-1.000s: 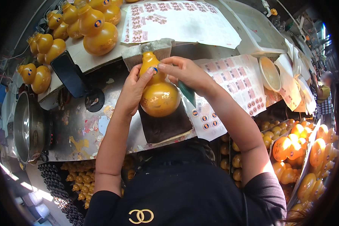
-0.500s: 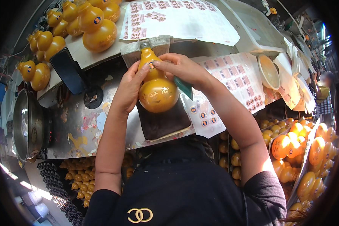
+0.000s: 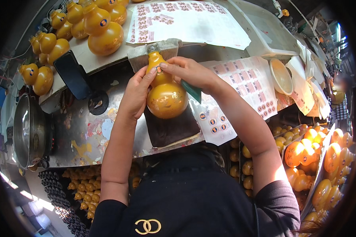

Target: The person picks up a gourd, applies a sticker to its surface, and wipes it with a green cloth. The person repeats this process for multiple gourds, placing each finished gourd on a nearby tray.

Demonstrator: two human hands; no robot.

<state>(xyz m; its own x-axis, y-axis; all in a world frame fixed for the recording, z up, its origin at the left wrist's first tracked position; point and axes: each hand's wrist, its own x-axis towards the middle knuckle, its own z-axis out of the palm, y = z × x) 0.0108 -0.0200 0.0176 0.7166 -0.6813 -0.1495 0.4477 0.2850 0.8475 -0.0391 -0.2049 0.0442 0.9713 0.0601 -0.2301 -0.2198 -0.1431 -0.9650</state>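
Observation:
A yellow gourd-shaped bottle with a clear glass mouth lies over a dark pad, its neck toward a folded grey cloth. My left hand is closed round its left side, thumb near a small round sticker on the upper bulb. From the right, my right hand grips the upper bulb, with the thumb pressing at the sticker's edge. A flat green piece pokes out beneath the right hand's curled fingers; its other end is hidden. Gold marks show on the lower bulb.
Sheets of round stickers and labels lie right of the pad. A phone stands at left, near a metal pan. Finished-looking gourd bottles crowd the back left shelf; crates of gourds sit lower right.
Almost nothing differs. Both hands keep their hold on the gourd bottle, and the right thumb stays at the sticker; the whole view has shifted slightly.

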